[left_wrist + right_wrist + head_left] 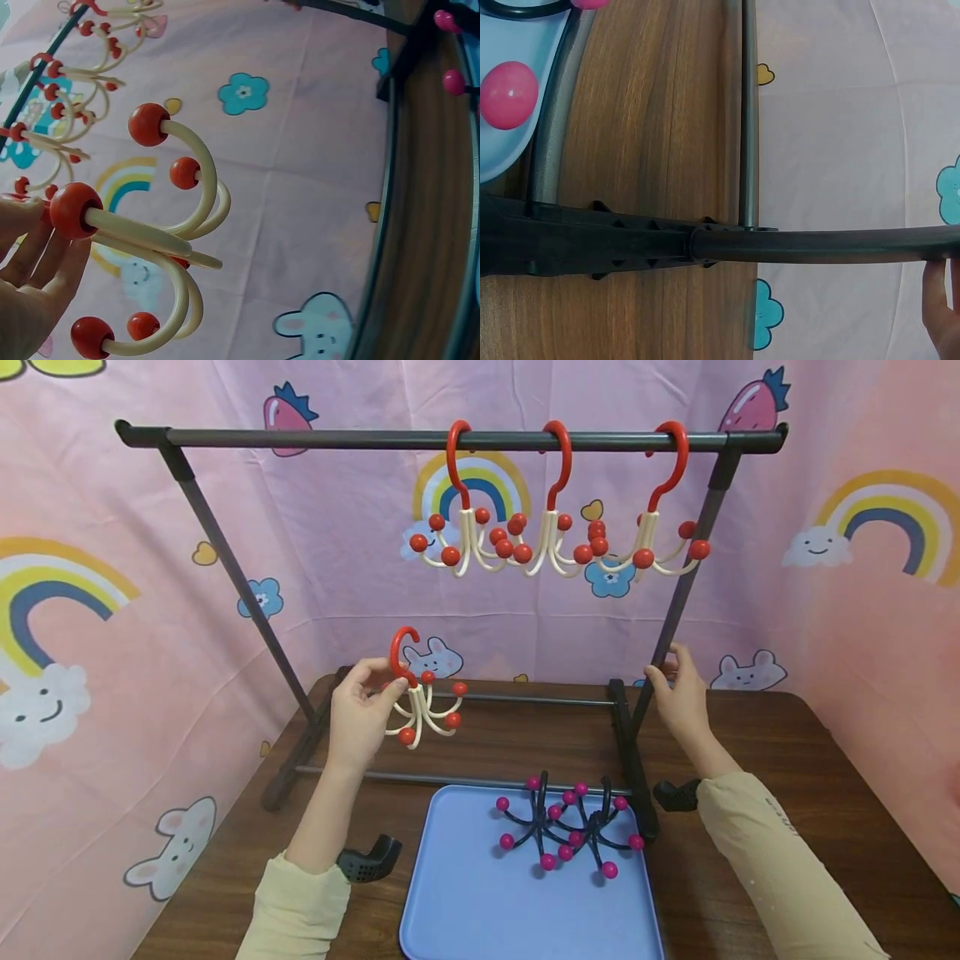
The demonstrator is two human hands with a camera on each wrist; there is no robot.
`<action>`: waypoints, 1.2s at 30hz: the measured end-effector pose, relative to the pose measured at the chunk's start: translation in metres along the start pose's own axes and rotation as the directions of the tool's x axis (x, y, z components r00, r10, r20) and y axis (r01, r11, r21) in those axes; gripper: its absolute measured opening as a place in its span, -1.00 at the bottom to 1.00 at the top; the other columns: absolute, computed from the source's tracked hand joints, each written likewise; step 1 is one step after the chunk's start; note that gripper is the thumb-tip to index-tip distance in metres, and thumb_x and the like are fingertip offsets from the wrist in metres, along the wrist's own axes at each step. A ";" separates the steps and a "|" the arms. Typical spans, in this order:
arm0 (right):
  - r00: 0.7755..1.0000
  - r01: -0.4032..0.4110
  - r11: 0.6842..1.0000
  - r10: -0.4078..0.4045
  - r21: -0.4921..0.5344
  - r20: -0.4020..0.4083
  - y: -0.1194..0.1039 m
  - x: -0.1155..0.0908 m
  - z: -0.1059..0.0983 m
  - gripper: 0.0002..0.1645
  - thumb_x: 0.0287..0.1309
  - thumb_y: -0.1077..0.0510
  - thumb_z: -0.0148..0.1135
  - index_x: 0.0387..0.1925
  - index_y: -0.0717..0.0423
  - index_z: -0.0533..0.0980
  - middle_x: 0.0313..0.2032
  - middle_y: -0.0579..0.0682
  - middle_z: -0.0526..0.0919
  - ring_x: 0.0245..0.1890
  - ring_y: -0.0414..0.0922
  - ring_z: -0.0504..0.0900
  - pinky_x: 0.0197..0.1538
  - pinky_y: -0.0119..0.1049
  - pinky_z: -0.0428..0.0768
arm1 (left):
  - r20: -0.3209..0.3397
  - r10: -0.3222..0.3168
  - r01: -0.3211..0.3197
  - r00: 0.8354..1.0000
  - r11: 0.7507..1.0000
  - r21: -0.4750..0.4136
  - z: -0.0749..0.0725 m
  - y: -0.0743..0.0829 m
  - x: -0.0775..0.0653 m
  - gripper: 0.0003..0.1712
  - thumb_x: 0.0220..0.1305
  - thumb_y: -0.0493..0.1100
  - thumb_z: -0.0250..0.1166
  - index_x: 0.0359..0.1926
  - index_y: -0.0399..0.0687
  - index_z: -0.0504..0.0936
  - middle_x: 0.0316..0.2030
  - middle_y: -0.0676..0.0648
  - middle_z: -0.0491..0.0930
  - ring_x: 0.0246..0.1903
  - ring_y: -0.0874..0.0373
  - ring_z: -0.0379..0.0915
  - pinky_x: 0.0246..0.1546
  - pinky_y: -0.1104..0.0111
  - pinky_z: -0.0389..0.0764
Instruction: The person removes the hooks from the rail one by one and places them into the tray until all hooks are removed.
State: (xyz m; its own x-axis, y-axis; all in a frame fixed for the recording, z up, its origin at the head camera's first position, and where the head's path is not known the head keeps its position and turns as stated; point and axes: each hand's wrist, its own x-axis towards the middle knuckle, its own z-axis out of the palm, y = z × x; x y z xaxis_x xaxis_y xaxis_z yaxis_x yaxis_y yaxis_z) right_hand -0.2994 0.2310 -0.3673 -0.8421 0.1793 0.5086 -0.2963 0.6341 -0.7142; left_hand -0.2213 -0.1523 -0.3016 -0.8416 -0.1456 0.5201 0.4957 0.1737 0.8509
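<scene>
My left hand [358, 718] pinches the neck of a multi-hook hanger [417, 714], with a red hook and cream arms tipped with red balls. It is held upright below the rack's top bar [315, 439]. In the left wrist view, thumb and fingers close on the hanger [142, 232] just behind its red collar. My right hand [682, 702] grips the rack's right post [678, 602] low down; the right wrist view catches only some fingers [936, 300] against the post. Three matching hangers [467, 535] [550, 535] [648, 535] hang by their hooks from the bar's right half.
On the brown table [750, 793] lies a blue tray [495, 910] bearing two black multi-hook hangers [538, 818] [596, 827] with pink ball tips. The rack's black right foot [637, 793] stands beside the tray. A pink patterned cloth [360, 527] surrounds the table.
</scene>
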 end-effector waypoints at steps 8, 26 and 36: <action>1.000 -0.003 1.000 0.003 0.000 0.002 0.000 -0.001 -0.001 -0.60 0.09 0.10 0.05 -0.02 0.08 0.25 -0.24 0.25 0.52 -0.22 0.13 0.48 -0.22 0.02 0.43 | 0.102 -0.064 0.062 0.993 0.998 0.022 0.003 -0.033 -0.012 -0.73 0.02 -0.25 0.22 -0.21 -0.22 0.48 -0.27 -0.11 0.51 -0.25 0.14 0.46 -0.26 0.46 0.48; 1.000 -0.001 1.000 0.001 0.004 0.002 0.000 0.000 -0.001 -0.61 0.09 0.15 0.04 -0.02 0.09 0.24 -0.22 0.28 0.51 -0.20 0.17 0.48 -0.20 0.07 0.42 | 0.240 -0.198 0.196 0.951 0.980 0.030 0.013 -0.042 -0.047 -0.75 0.02 -0.34 0.19 -0.21 -0.29 0.46 -0.24 -0.21 0.49 -0.53 0.05 0.51 -0.54 0.50 0.42; 1.000 -0.003 1.000 0.003 0.002 0.002 0.000 0.000 -0.001 -0.60 0.09 0.15 0.05 -0.01 0.09 0.24 -0.21 0.28 0.50 -0.19 0.17 0.48 -0.18 0.07 0.42 | 0.272 -0.269 0.276 0.924 0.961 0.012 0.020 -0.081 -0.065 -0.76 -0.01 -0.21 0.25 -0.24 -0.11 0.50 -0.25 -0.15 0.52 -0.44 0.01 0.55 -0.58 0.40 0.48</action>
State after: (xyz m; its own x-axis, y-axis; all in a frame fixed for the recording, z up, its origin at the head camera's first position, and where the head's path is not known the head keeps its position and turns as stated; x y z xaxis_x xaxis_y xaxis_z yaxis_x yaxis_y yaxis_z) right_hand -0.2987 0.2311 -0.3669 -0.8437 0.1799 0.5057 -0.2947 0.6322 -0.7166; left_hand -0.2105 -0.1376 -0.4057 -0.9693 0.0832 0.2314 0.2412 0.1383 0.9606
